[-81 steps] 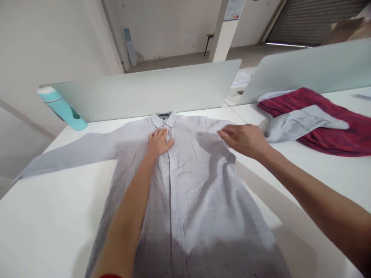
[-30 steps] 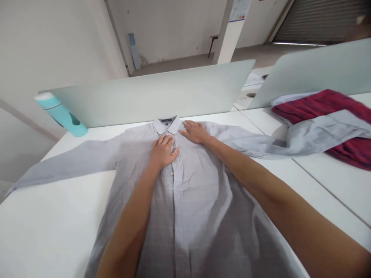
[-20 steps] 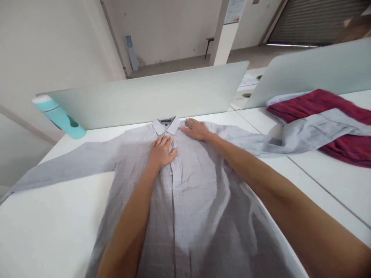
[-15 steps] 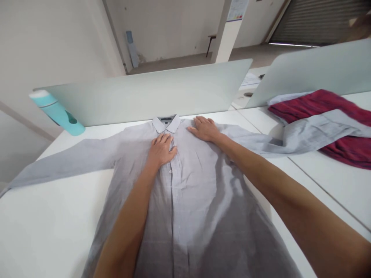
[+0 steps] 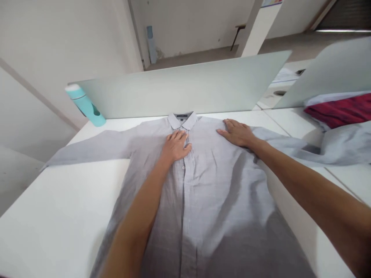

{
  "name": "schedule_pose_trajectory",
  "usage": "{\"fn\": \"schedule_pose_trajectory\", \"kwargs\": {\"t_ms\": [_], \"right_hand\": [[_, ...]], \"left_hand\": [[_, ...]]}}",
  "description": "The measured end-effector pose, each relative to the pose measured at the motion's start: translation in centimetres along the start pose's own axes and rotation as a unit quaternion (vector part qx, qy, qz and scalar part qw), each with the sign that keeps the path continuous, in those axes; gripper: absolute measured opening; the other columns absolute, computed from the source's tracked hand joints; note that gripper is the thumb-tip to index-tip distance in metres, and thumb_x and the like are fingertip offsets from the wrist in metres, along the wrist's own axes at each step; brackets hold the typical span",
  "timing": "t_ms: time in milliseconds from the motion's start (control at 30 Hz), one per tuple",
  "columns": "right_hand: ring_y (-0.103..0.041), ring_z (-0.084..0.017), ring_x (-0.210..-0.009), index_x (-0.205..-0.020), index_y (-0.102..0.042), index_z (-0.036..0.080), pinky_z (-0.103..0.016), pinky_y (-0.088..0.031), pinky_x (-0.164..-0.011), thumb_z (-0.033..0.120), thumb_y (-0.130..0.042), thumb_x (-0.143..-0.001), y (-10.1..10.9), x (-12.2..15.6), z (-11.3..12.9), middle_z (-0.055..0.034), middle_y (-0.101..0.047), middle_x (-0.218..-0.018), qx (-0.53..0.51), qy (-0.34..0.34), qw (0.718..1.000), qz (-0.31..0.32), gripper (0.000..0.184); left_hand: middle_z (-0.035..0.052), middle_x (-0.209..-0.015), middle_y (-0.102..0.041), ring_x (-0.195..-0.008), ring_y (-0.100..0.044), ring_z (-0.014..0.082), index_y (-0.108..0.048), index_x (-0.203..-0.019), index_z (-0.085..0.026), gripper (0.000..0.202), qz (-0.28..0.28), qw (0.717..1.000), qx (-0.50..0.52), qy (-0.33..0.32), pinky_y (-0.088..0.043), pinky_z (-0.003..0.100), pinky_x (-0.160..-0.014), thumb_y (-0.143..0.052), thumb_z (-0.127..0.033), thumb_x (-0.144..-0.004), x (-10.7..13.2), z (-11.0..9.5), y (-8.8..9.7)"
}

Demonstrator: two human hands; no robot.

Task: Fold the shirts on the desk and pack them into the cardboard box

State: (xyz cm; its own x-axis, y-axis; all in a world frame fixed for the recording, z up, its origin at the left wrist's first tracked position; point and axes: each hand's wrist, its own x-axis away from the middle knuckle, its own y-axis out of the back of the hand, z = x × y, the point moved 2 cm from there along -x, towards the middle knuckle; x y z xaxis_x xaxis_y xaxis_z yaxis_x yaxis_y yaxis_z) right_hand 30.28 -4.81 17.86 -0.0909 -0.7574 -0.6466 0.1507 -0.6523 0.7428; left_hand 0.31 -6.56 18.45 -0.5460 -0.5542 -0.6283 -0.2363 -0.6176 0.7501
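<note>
A light grey long-sleeved shirt (image 5: pixel 208 193) lies face up and buttoned on the white table (image 5: pixel 58 216), collar toward the far divider, both sleeves spread out sideways. My left hand (image 5: pixel 176 146) lies flat and open on the chest just below the collar, beside the button placket. My right hand (image 5: pixel 237 133) rests flat on the shirt's right shoulder with fingers stretched out. Neither hand holds anything.
A teal bottle (image 5: pixel 85 105) stands at the back left against the frosted divider panel (image 5: pixel 185 88). A dark red cloth (image 5: pixel 342 110) lies at the far right, with the shirt's right sleeve (image 5: pixel 342 144) draped next to it. The table's edge runs along the left.
My right hand has slid outward along the shirt from the collar to the right shoulder. The left hand has stayed on the chest. The view has shifted left.
</note>
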Motion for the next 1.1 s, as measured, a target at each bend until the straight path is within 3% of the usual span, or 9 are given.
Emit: {"fn": "schedule_pose_trajectory", "kwargs": {"t_ms": [67,167,267,367,500,633,767,967,1100], "right_hand": [[-0.038,-0.035,-0.157,-0.164,-0.042,0.016,-0.054,-0.032,-0.128,0.064,-0.032,-0.102,0.3,0.1,-0.1,-0.0175,-0.043,-0.169,-0.007,-0.014,1.0,0.004,0.079],[-0.042,-0.033,-0.155,-0.16,-0.047,0.016,-0.05,-0.033,-0.127,0.058,-0.035,-0.105,2.4,0.9,-1.6,-0.0182,-0.047,-0.166,-0.024,-0.035,0.998,-0.045,0.07],[-0.045,-0.032,-0.152,-0.159,-0.048,0.01,-0.046,-0.033,-0.125,0.046,-0.039,-0.106,5.4,3.4,-5.4,-0.0222,-0.048,-0.164,-0.018,-0.071,0.993,-0.097,0.064],[-0.048,-0.035,-0.149,-0.156,-0.05,0.003,-0.045,-0.034,-0.121,0.039,-0.044,-0.104,7.9,7.0,-10.1,-0.0288,-0.05,-0.16,0.0,-0.169,0.98,-0.108,0.063],[-0.056,-0.036,-0.137,-0.156,-0.053,0.004,-0.047,-0.04,-0.11,0.035,-0.052,-0.1,9.2,10.0,-13.2,-0.031,-0.06,-0.148,-0.001,-0.252,0.963,-0.097,0.064],[-0.066,-0.034,-0.118,-0.152,-0.059,0.01,-0.044,-0.044,-0.104,0.032,-0.054,-0.099,9.2,9.3,-10.9,-0.0249,-0.067,-0.142,-0.031,-0.205,0.974,-0.093,0.058],[-0.07,-0.03,-0.109,-0.148,-0.063,0.013,-0.041,-0.046,-0.106,0.034,-0.053,-0.099,9.5,6.1,-6.6,-0.0164,-0.071,-0.139,-0.05,-0.098,0.992,-0.058,0.055],[-0.067,-0.032,-0.124,-0.149,-0.064,0.018,-0.045,-0.05,-0.11,0.033,-0.048,-0.1,8.4,-0.8,-0.2,-0.0084,-0.072,-0.139,-0.067,0.011,0.997,-0.021,0.054],[-0.065,-0.032,-0.13,-0.146,-0.067,0.016,-0.041,-0.049,-0.111,0.027,-0.047,-0.1,6.3,-5.0,3.8,-0.0114,-0.073,-0.138,-0.08,0.026,0.996,0.008,0.052]], "left_hand": [[0.0073,-0.167,-0.051,-0.159,-0.04,0.028,-0.057,-0.155,-0.02,0.053,0.006,1.0,0.003,-0.005,-0.032,0.045,-0.131,-0.051,-0.038,-0.105,0.0,0.0,0.1],[0.0092,-0.168,-0.049,-0.16,-0.038,0.0289,-0.057,-0.155,-0.02,0.054,0.0,1.0,0.012,-0.013,-0.033,0.046,-0.131,-0.052,-0.038,-0.104,0.0,0.2,0.1],[0.0126,-0.17,-0.046,-0.161,-0.036,0.0309,-0.054,-0.157,-0.019,0.056,-0.036,0.999,0.029,-0.015,-0.034,0.048,-0.129,-0.053,-0.038,-0.104,-0.2,0.5,0.0],[0.0148,-0.168,-0.047,-0.16,-0.038,0.0319,-0.054,-0.156,-0.018,0.056,-0.061,0.997,0.054,-0.015,-0.036,0.05,-0.128,-0.051,-0.039,-0.104,-0.5,0.8,-0.2],[0.0157,-0.165,-0.051,-0.158,-0.041,0.0315,-0.056,-0.153,-0.019,0.053,-0.074,0.994,0.085,-0.008,-0.037,0.052,-0.127,-0.049,-0.038,-0.105,-0.7,0.9,-0.4],[0.0136,-0.161,-0.056,-0.154,-0.048,0.0277,-0.061,-0.147,-0.02,0.048,-0.099,0.985,0.137,0.043,-0.038,0.049,-0.128,-0.043,-0.034,-0.105,-1.4,2.0,-0.3],[0.0131,-0.153,-0.063,-0.149,-0.053,0.0239,-0.065,-0.139,-0.019,0.045,-0.122,0.981,0.137,0.064,-0.037,0.042,-0.129,-0.04,-0.028,-0.103,-3.4,4.7,1.2],[0.0139,-0.156,-0.06,-0.15,-0.051,0.0294,-0.064,-0.144,-0.02,0.049,-0.047,0.99,0.037,0.129,-0.039,0.047,-0.127,-0.043,-0.027,-0.1,-8.2,9.1,4.1],[0.0159,-0.162,-0.055,-0.152,-0.048,0.0327,-0.059,-0.151,-0.019,0.055,0.022,0.988,-0.003,0.155,-0.04,0.049,-0.125,-0.046,-0.035,-0.1,-10.3,10.2,4.0]]}}
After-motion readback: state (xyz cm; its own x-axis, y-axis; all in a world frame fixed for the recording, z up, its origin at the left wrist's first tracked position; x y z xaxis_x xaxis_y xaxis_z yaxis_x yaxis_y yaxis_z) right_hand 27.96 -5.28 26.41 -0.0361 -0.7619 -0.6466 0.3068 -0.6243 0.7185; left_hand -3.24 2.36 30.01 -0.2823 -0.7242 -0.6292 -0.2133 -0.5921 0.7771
